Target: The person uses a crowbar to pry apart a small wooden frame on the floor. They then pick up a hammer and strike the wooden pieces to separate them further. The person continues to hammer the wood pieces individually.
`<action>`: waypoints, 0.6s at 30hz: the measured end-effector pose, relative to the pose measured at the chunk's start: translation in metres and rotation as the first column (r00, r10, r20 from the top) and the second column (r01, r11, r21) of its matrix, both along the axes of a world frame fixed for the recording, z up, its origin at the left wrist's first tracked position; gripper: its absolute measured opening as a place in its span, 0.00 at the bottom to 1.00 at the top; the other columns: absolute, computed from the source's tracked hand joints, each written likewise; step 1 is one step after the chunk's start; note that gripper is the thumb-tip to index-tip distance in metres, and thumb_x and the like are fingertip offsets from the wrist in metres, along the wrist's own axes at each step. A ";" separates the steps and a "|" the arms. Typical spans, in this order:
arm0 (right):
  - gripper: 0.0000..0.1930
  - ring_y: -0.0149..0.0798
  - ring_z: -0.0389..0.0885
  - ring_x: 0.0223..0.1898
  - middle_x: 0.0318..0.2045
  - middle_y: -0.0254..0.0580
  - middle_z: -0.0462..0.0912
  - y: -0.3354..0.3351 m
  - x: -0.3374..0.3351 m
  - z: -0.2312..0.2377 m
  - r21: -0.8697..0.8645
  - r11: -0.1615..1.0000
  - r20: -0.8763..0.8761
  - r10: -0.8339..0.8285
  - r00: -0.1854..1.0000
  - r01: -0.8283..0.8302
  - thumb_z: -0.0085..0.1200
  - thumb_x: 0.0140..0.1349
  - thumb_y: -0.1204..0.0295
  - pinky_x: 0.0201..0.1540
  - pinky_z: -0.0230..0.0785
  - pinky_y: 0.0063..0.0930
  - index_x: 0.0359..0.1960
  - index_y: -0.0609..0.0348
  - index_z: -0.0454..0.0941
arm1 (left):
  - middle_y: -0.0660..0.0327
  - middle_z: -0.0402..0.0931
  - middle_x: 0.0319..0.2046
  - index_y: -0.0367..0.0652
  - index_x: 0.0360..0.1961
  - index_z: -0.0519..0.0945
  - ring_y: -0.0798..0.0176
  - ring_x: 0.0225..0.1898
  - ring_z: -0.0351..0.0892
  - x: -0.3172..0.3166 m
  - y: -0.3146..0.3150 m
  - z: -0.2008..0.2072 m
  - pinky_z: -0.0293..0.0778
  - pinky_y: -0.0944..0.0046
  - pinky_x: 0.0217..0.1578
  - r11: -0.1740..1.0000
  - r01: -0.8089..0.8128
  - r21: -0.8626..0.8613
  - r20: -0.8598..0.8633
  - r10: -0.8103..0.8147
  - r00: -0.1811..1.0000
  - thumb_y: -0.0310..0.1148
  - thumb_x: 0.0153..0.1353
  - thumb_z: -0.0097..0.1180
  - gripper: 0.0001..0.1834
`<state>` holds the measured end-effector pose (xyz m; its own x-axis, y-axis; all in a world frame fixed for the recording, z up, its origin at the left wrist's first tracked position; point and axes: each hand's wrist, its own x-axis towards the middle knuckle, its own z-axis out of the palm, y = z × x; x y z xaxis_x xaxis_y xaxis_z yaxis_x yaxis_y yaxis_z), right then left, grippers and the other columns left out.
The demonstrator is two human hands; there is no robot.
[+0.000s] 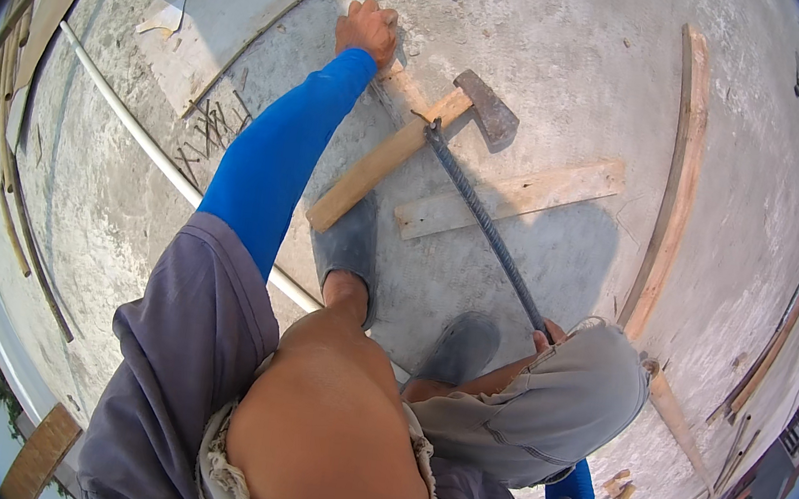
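My left hand (366,31) reaches far forward, its fingers curled at the end of a short wooden board (404,87); the grip underneath is hidden. My right hand (550,336), partly behind my knee, is closed round the near end of a ribbed steel bar (488,229). The bar slants away to the left, and its bent tip rests at the board, beside the hammer. That hammer (369,175) lies across the board, its thick wooden handle toward my left foot and its rusty head (486,112) to the right.
A flat wooden plank (517,196) lies right of the hammer. Several loose nails (214,124) are scattered at left, near a long white pipe (133,126). A long timber (675,185) lies at right on the concrete floor (566,59). My shoes (345,242) stand close to the hammer handle.
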<state>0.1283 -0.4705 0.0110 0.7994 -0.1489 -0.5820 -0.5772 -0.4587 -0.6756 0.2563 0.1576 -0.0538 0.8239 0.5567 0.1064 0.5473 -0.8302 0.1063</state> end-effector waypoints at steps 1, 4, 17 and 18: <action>0.15 0.25 0.68 0.27 0.28 0.32 0.78 -0.001 0.000 -0.002 0.002 1.000 0.009 -0.001 1.000 0.001 0.62 0.74 0.66 0.29 0.63 0.24 0.49 0.70 0.84 | 0.60 0.81 0.45 0.57 0.43 0.89 0.50 0.53 0.78 -0.002 0.001 -0.001 0.78 0.46 0.53 0.999 -0.009 -0.036 -0.005 0.009 1.000 0.38 0.70 0.59 0.08; 0.15 0.25 0.68 0.26 0.28 0.32 0.77 -0.003 0.002 -0.008 0.000 1.000 0.017 -0.003 1.000 0.003 0.62 0.74 0.66 0.28 0.63 0.24 0.48 0.69 0.84 | 0.58 0.81 0.47 0.53 0.46 0.89 0.49 0.55 0.77 -0.004 0.002 0.000 0.76 0.42 0.57 0.997 0.004 -0.075 0.027 -0.002 1.000 0.38 0.70 0.59 0.10; 0.16 0.26 0.67 0.25 0.26 0.32 0.77 -0.027 -0.016 -0.021 -0.007 0.999 0.027 -0.034 0.999 0.034 0.61 0.74 0.64 0.27 0.63 0.24 0.48 0.68 0.84 | 0.45 0.70 0.69 0.43 0.59 0.81 0.36 0.81 0.52 -0.062 -0.030 0.001 0.47 0.37 0.81 0.983 0.183 0.009 0.055 -0.183 0.981 0.38 0.73 0.56 0.18; 0.16 0.26 0.67 0.25 0.26 0.32 0.77 -0.028 -0.016 -0.022 -0.002 0.999 0.033 -0.039 0.999 0.040 0.61 0.74 0.63 0.27 0.63 0.24 0.48 0.68 0.84 | 0.46 0.71 0.69 0.43 0.59 0.81 0.37 0.81 0.53 -0.061 -0.030 0.000 0.48 0.37 0.81 0.988 0.146 -0.042 0.013 -0.145 0.989 0.37 0.73 0.56 0.17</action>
